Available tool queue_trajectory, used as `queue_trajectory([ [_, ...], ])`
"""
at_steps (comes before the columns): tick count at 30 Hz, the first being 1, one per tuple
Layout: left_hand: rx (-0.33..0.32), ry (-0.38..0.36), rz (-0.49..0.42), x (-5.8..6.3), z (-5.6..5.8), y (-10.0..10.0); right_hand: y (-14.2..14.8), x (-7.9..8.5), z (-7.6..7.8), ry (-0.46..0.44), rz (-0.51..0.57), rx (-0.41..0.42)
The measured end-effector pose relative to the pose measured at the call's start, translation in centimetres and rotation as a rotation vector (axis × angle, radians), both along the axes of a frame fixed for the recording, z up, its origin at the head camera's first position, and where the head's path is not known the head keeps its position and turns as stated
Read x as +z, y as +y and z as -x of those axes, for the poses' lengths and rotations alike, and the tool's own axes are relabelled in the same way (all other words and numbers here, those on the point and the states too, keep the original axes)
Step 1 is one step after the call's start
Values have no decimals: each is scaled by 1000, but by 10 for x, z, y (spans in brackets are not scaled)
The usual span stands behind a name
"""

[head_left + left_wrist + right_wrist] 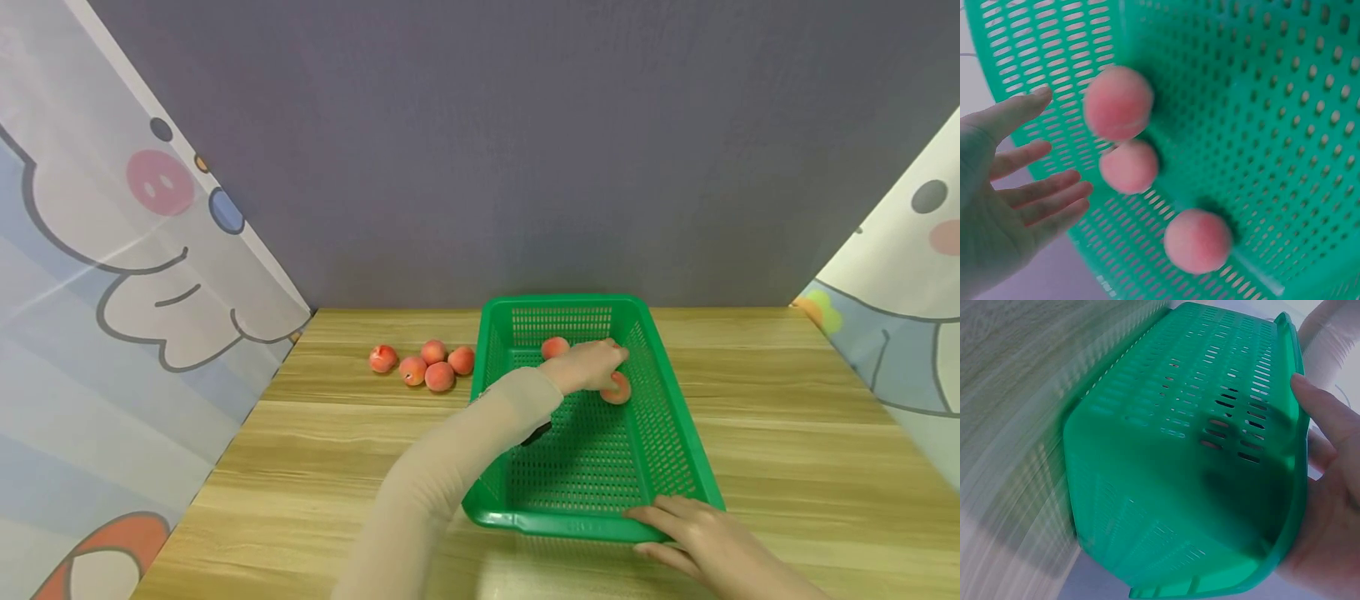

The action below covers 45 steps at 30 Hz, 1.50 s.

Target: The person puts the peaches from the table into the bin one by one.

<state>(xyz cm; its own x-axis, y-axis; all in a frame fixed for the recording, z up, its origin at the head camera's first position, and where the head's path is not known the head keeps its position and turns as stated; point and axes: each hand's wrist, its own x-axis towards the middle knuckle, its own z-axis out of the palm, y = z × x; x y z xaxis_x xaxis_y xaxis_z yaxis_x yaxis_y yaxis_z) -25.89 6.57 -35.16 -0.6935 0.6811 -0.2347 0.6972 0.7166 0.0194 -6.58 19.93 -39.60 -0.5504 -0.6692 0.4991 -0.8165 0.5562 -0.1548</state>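
Note:
My left hand [592, 364] reaches over the far part of a green plastic basket [564, 527]. In the left wrist view its fingers are spread and hold nothing, beside three peaches in the basket: one peach [1118, 103], a second peach [1129, 165] touching it, and a third peach [1197, 241] apart. From the head, one peach [555, 347] shows at the back and another peach [616, 388] under the left hand, which partly hides the area. My right hand [693, 533] grips the basket's near right corner, thumb and fingers on either side of the rim [1302, 456].
Several peaches [438, 377] lie on the wooden table [315, 467] left of the basket, one peach [382, 359] slightly apart. A grey wall [525, 167] stands behind. Cartoon-printed sheets [90, 250] flank the table on both sides.

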Motion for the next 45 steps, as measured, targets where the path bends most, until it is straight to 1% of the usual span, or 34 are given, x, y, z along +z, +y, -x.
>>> queue_trajectory([
  [6,-40,42,-3,22,-3,-7,1,0,0,-7,-1,1],
  [12,-54,81,-49,40,-9,-14,1,-1,0,-11,-7,-9],
  [19,-59,75,-41,59,-18,-24,1,-1,0,-11,0,-7],
  [23,-81,82,-67,67,-22,-32,1,-1,0,-17,2,-5],
  [25,-92,84,-86,71,-24,-37,1,-1,0,-14,3,-6],
  [27,-90,87,-99,75,-25,-43,0,-1,0,-10,2,-9],
  [32,-82,110,-101,81,-28,-56,0,-1,0,-12,-4,-13],
  [34,-69,111,-99,83,-30,-61,0,0,0,-12,-5,-12],
  [39,-10,98,-113,86,-33,-75,0,0,0,-7,-4,-11],
  [45,18,95,-176,90,-36,-95,1,-1,0,-5,6,-4],
])
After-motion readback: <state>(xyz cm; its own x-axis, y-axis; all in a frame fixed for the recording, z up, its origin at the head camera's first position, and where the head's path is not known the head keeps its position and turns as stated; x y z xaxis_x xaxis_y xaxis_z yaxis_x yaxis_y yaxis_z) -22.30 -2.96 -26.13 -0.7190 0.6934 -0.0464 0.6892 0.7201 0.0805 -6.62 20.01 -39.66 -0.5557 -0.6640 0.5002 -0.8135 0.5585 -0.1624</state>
